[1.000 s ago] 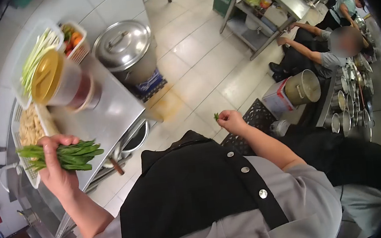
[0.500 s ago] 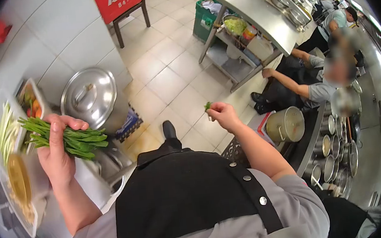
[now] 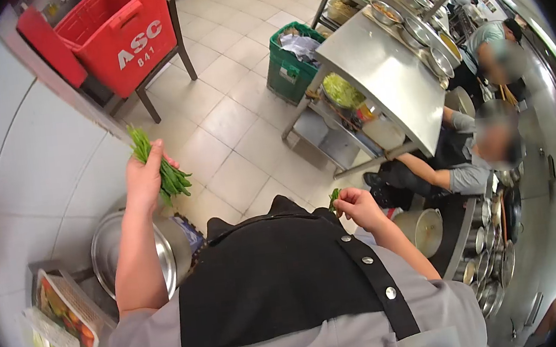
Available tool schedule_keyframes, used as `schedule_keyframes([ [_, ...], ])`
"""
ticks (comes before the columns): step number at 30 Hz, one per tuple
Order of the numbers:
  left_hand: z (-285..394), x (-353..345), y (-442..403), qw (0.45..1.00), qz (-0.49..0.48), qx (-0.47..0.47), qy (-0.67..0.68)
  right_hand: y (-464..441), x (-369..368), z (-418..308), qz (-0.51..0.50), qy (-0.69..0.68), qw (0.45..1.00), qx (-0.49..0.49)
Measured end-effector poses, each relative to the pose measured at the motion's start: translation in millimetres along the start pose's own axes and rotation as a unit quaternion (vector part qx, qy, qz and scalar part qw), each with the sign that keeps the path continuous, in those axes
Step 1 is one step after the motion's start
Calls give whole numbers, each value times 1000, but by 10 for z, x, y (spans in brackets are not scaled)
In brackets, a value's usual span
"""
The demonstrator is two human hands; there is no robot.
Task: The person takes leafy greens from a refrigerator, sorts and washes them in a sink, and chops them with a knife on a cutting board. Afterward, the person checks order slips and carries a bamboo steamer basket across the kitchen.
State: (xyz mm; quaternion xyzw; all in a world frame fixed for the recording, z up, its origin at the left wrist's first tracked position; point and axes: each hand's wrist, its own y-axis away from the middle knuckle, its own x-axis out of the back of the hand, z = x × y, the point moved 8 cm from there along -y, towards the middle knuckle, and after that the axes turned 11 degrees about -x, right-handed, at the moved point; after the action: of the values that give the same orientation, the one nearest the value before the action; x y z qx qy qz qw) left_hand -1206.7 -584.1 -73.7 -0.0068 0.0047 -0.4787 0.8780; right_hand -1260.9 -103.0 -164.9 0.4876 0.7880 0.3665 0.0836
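Observation:
My left hand (image 3: 144, 177) is wrapped round a bunch of long leafy greens (image 3: 171, 178), whose ends stick out above and below the fist. It is held out in front of me at the left, over the floor. My right hand (image 3: 361, 205) pinches a small green sprig (image 3: 334, 199) between thumb and fingertips, just beyond the front of my black apron (image 3: 268, 269). The two hands are well apart.
A red bin (image 3: 122, 41) marked ASC stands ahead left, near a green bin (image 3: 293, 60). Right of them is a steel table (image 3: 386, 74). A seated co-worker (image 3: 460, 168) is beside a big pot (image 3: 422, 231). Vegetable trays (image 3: 67, 324) and a lidded pot (image 3: 127, 254) lie at left.
My view has shifted forward, bringing the red bin into full sight and leaving the trays lower left. My left hand has carried the greens away from the trays; my right hand still pinches its sprig.

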Motion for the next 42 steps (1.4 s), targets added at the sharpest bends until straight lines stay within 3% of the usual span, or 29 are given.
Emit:
schedule_keyframes([
  [4, 74, -359, -874, 998, -36, -41, -40, -655, 334, -964, -2, -1, 998, 65],
  [8, 195, -521, -1569, 997, 31, -36, -54, -1435, 1024, -2074, 21, 2, 991, 135],
  [10, 244, -501, -1887, 997, 57, -34, -49, -1759, 1438, -2696, 90, 25, 982, 166],
  [12, 409, -491, -2206, 994, 79, -49, -64, -2144, 1897, -3374, 154, 104, 942, 278],
  [16, 751, -488, -2747, 986, 123, -80, -83, -2873, 2525, -4531, 295, 157, 889, 313],
  [19, 725, -308, -3278, 982, 145, -65, -97, -4295, 3002, -4626, 320, 191, 885, 279],
  [20, 763, -348, -3502, 982, 129, -97, -96, -4618, 2965, -4647, 306, 306, 864, 258],
  [22, 653, -315, -4027, 987, 102, -92, -79, -5208, 2978, -4628, 310, 381, 849, 195],
  [25, 467, -450, -4929, 991, 68, -94, -66, -5634, 3159, -4818, 360, 345, 846, 188],
  [28, 219, -712, -5901, 992, 51, -48, -102, -5895, 3238, -4856, 402, 362, 840, 24],
  [29, 140, -849, -6241, 990, 5, -50, -130, -6073, 3256, -4776, 434, 378, 816, 58],
  [31, 161, -1312, -6842, 993, -35, -19, -115, -6369, 3160, -4468, 440, 338, 832, 4],
  [32, 237, -1582, -7143, 992, -72, -19, -101, -6526, 3054, -4301, 446, 376, 810, 54],
  [33, 281, -1805, -7461, 991, -106, -29, -81, -6658, 2889, -4114, 360, 377, 853, -31],
  [34, 372, -2098, -7734, 989, -133, -45, 46, -6842, 2746, -3787, 289, 371, 880, -65],
  [35, 335, -2302, -8014, 981, -143, 18, 130, -6848, 2513, -3712, 235, 378, 891, -83],
  [36, 287, -2509, -8299, 961, -153, 79, 215, -6958, 2330, -3568, 104, 345, 926, -112],
  [38, 86, -2809, -9013, 984, -155, 22, 82, -7201, 2190, -3394, 43, 431, 888, -152],
  [39, 11, -2873, -9391, 973, -164, -51, -158, -7243, 2163, -3591, 37, 427, 892, -143],
  [40, -77, -2971, -9734, 927, -184, -141, -293, -7415, 2166, -3618, -3, 424, 893, -152],
  [41, -218, -3036, -10058, 916, -194, -155, -314, -7604, 2218, -3710, -4, 417, 900, -131],
  [42, -575, -3004, -10353, 963, -165, 14, -211, -7804, 2300, -3850, -11, 401, 904, -150],
])
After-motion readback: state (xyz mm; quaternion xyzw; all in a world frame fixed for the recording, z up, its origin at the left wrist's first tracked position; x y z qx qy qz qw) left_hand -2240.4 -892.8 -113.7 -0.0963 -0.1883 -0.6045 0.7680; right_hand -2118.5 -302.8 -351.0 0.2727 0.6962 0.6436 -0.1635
